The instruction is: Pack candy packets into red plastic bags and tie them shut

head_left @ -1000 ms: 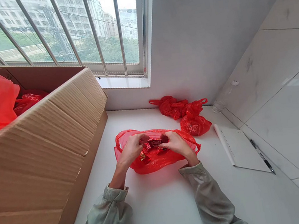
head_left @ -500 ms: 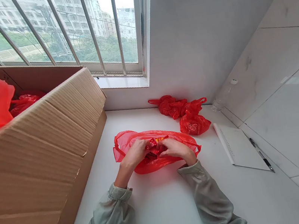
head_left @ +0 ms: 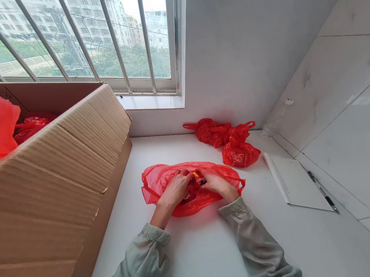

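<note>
A thin red plastic bag (head_left: 191, 208) lies spread on the white table, its handles out to the left and right. On it, between my hands, are small shiny packets (head_left: 198, 177) in red, yellow and dark wrapping; what is inside them I cannot make out. My left hand (head_left: 178, 187) reaches in from the left, fingers curled over the packets. From the right, my right hand (head_left: 216, 182) presses its fingers and thumb against the same packets. The fingertips of both are partly hidden.
A large open cardboard box (head_left: 83, 159) with red bags inside stands at the left. Knotted red bags (head_left: 240, 153) sit against the back wall. At the right lie a notepad (head_left: 299, 181) and a pen (head_left: 323, 192); a clear plastic bottle (head_left: 275, 122) is in the back corner.
My hands have come closer together over the packets, the left shifting right and slightly up. The bag's right end has drawn in a little.
</note>
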A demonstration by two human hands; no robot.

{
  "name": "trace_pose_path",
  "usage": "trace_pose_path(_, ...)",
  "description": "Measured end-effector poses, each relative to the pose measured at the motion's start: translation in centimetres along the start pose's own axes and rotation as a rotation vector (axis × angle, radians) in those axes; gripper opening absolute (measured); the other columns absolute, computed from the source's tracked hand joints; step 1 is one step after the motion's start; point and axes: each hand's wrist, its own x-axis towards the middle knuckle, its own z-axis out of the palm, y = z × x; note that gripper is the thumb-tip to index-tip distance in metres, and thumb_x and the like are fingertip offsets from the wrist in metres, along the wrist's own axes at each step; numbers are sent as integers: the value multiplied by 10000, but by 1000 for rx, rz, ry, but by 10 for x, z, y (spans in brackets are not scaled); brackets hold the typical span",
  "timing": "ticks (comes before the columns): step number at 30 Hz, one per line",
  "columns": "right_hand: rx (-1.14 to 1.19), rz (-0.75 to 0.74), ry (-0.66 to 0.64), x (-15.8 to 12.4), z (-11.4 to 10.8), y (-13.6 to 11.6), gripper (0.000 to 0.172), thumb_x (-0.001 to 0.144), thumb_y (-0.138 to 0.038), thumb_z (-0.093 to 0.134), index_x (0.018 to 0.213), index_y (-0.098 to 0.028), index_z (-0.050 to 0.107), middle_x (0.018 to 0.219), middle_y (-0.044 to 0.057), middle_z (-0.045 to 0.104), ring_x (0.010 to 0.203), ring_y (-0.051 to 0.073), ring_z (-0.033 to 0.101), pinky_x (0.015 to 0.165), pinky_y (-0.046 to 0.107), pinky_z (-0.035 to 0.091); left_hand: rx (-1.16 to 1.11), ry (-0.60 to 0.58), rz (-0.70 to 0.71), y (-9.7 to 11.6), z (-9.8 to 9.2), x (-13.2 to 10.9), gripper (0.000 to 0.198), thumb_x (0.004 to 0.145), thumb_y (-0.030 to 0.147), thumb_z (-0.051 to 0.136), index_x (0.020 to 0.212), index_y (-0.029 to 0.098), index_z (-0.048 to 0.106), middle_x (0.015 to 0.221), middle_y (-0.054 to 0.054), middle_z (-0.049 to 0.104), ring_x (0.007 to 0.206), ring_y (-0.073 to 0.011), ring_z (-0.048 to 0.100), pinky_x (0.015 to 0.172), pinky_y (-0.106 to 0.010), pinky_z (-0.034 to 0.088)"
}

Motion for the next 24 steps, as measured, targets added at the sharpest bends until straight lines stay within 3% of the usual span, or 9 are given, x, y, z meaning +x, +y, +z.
trace_pose_path(6,15,57,15,-1,-2,4,368,731,-122,602,1094,-182,615,1067,98,678,967,270,613,885,405,446,141,4,-117,-9,-2,-4,245,850,43,379,872,118,611,912,-161,612,793,-257,587,700,-341,419)
trace_pose_path(10,89,7,-5,-2,-8,4,358,749,-165,609,1107,-190,616,1094,79,680,988,250,621,922,400,445,112,65,-184,-5,-10,-6,238,829,23,372,816,143,576,811,-111,581,742,-226,551,674,-318,373)
trace_pose_path(13,153,-47,-27,-2,-8,2,371,760,-176,603,1130,-195,613,1128,76,675,1030,252,623,925,386,457,-5,82,-198,0,-12,-3,218,886,161,413,694,174,515,683,-43,525,669,-192,513,646,-298,352)
trace_pose_path(17,264,-138,-74,-1,-4,-7,356,749,-144,590,1088,-236,650,1060,26,701,1017,245,641,892,347,483,-217,22,-209,7,-13,-2,400,890,417,475,562,199,408,525,27,384,522,-137,397,529,-281,279)
trace_pose_path(22,376,-160,-160,-6,-9,-18,266,748,-193,642,1011,-212,674,977,26,709,972,235,649,861,337,491,-460,-47,-213,6,-17,-6,268,787,427,594,712,177,532,648,11,549,584,-150,507,505,-252,345)
trace_pose_path(24,344,-144,-116,-9,-16,-18,240,772,-276,657,1002,-210,676,972,24,706,935,220,647,849,348,494,-522,-49,-230,1,-18,-6,228,741,381,633,773,174,543,709,2,597,642,-169,562,537,-249,399)
